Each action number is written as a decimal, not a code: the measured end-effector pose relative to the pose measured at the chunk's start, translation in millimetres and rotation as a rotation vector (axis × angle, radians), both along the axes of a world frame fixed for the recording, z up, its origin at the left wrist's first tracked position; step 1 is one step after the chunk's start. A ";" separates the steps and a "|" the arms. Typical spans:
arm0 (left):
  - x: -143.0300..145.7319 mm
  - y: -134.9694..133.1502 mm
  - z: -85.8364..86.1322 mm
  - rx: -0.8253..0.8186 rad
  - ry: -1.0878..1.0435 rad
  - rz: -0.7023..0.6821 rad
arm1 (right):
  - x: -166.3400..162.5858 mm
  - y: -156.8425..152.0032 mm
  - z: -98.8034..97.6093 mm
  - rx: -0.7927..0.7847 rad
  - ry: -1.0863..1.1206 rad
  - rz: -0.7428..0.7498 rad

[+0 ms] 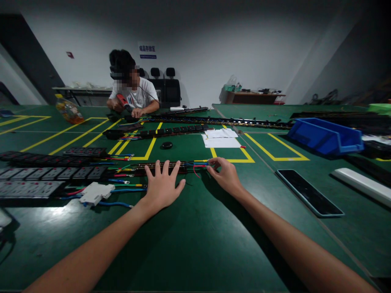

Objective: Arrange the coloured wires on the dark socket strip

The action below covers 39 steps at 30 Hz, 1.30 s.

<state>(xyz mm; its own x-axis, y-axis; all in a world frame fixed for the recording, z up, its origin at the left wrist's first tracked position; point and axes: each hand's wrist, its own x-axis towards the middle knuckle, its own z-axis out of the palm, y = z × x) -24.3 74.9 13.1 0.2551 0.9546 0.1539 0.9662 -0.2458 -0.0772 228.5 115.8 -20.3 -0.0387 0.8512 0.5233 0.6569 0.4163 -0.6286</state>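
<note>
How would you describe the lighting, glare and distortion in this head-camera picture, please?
Head view: dim overall, corners darkened; a bright glare patch on the green table at lower left; soft shadows under the left hand and right hand; wide-angle lens bends the forearms and table lines outward; the far wall looks soft.

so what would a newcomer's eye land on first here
Two bare arms reach over the green table: the left hand lies flat, fingers spread on a long dark strip, and the right hand pinches coloured wires at its end. Across the table a seated person holds a red tool, with a blue bin far right.
</note>
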 end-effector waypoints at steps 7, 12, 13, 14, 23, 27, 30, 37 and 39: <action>-0.5 -0.1 -3.5 0.042 0.001 -0.010 | -0.1 -1.7 1.7 -0.009 -0.015 0.006; 0.1 -1.1 -3.7 0.049 0.009 -0.008 | -0.7 -1.7 2.5 -0.003 -0.004 0.005; 0.4 -1.4 -3.3 0.049 0.012 -0.004 | -0.7 -1.7 2.6 -0.004 0.000 0.006; 0.6 -1.6 -2.8 0.047 0.014 -0.001 | -0.7 -1.7 2.7 -0.004 0.005 0.009; 0.1 -0.9 -1.6 0.022 0.003 -0.001 | -1.3 -1.8 3.7 0.004 0.027 0.012; -0.1 -0.8 -1.4 0.015 0.003 -0.001 | -1.1 -2.1 3.4 0.003 0.011 0.018; -0.3 -0.9 -1.2 0.020 0.001 -0.007 | -0.5 -1.8 2.6 -0.003 0.013 0.031; -0.3 -1.7 -1.5 0.020 0.011 -0.001 | 0.8 0.0 -1.3 -0.001 0.006 0.036; 0.2 -2.1 -1.5 0.021 0.013 0.002 | 0.9 0.5 -2.6 0.003 0.002 0.037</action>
